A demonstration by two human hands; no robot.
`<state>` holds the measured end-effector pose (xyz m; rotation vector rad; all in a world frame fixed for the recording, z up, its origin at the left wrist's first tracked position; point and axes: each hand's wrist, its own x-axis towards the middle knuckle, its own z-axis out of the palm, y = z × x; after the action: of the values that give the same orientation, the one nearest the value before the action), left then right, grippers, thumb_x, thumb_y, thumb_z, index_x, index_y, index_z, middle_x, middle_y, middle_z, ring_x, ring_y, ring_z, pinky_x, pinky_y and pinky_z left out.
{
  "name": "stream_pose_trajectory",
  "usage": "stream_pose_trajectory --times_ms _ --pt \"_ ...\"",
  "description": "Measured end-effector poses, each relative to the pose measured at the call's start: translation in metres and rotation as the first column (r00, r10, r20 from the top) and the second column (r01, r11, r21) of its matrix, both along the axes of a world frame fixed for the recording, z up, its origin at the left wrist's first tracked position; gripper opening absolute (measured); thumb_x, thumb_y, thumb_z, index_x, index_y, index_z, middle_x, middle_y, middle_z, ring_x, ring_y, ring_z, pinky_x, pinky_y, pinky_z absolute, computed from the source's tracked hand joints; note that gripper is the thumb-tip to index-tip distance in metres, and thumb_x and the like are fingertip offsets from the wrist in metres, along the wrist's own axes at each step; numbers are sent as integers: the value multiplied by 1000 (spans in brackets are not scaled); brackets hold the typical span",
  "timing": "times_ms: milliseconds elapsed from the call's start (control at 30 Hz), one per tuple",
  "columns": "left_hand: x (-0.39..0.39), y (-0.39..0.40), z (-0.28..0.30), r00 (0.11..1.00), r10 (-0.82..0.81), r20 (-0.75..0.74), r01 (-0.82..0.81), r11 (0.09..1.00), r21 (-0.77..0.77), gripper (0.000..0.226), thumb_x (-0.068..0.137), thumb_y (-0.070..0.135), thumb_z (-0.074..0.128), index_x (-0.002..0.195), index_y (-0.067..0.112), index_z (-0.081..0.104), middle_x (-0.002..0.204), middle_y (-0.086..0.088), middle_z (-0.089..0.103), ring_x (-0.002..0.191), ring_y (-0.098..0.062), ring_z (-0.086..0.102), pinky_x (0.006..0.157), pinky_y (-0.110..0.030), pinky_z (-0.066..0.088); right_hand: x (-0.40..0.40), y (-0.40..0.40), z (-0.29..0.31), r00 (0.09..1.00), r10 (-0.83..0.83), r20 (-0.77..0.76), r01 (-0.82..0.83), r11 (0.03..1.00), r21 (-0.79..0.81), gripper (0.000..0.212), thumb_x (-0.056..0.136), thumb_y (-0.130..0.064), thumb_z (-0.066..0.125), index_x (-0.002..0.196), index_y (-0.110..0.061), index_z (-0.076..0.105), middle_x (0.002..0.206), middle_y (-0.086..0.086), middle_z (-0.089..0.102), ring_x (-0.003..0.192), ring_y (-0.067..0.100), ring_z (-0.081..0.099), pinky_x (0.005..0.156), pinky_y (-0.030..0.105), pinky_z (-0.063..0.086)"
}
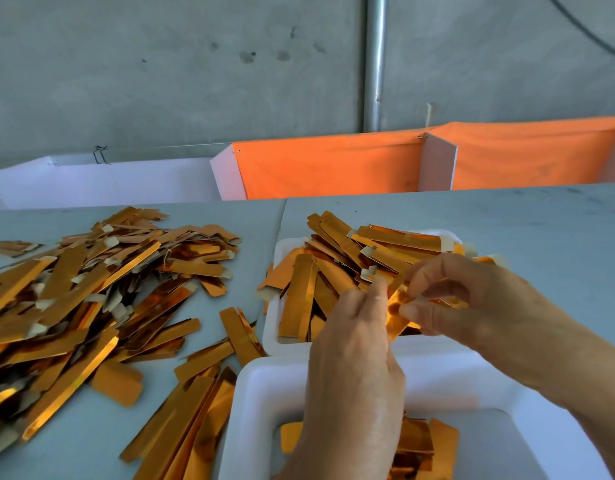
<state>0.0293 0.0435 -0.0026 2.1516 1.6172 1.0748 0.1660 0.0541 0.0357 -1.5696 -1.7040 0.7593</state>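
Gold and shiny, one foil strip (398, 308) is pinched by the curled fingers of the left hand (354, 344) and the right hand (472, 299). It is held just above a white tray (268, 327) of strips on the counter (541, 230).

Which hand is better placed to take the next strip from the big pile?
Probably left: both hands hold a gold strip, but the left hand is nearer the pile than the right hand.
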Motion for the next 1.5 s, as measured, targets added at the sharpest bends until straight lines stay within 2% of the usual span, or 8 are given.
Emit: stream_pose_trajectory --times_ms 300,467,633,867,967,1100,1233,1500 --pt "-2 0 1 1000 -1 8 1 1000 6 64 97 10 44 149 37 15 130 18 40 114 1 43 94 -14 43 -1 -1 -2 999 25 -43 -24 999 20 15 74 -26 76 83 -32 65 87 -10 71 82 4 67 72 24 55" --pt "-3 -1 2 999 -9 47 9 1000 14 63 97 9 43 148 37 18 130 17 42 115 0 43 93 -14 43 6 1 -1 995 -12 -98 12 1000 0 9 75 -24 75 78 -29 69 84 -7 73 77 13 70 84 44 55" --pt "-2 -2 2 998 -17 61 15 999 36 61 97 9 43 147 37 22 129 18 43 115 1 44 92 -12 45 6 0 -1 999 -26 -39 28 999 42 7 75 -28 74 76 -29 68 90 -11 71 88 11 67 87 44 53" --pt "-2 -1 -2 1000 2 16 -2 999 32 63 97 9 43 148 37 18 129 19 40 113 1 42 91 -10 42 -3 -2 -3 936 -62 347 -28 968 248 16 76 -28 75 81 -29 60 103 -19 61 84 -8 55 61 7 42" --pt "-1 -1 -2 1000 17 10 -17 1000 12 63 97 10 44 148 37 17 130 18 39 115 1 42 93 -11 43 -6 -1 -6 915 -88 394 -40 952 305 14 76 -29 75 80 -24 61 105 -14 62 80 -5 54 61 7 39" --pt "-1 -1 -1 1000 12 16 -12 1000 13 62 97 10 44 148 36 20 129 19 41 113 0 42 87 -6 38 -2 2 -7 999 -37 8 36 995 98 15 73 -26 78 76 -27 63 95 -13 69 88 3 65 80 24 52" --pt "-1 -1 -1 1000 -7 21 7 1000 19 58 98 12 41 147 38 23 126 20 42 110 2 41 86 -7 37 1 4 -6 985 -19 -170 9 998 -59 13 73 -13 78 77 -18 66 86 1 73 76 17 71 82 41 57" --pt "3 -6 2 980 -59 191 58 998 14 38 96 13 46 114 46 39 102 26 56 96 9 52 78 -4 44 -9 -1 -3 984 -82 158 69 994 85 21 76 -24 77 78 -28 57 98 -10 67 90 8 64 82 31 54"
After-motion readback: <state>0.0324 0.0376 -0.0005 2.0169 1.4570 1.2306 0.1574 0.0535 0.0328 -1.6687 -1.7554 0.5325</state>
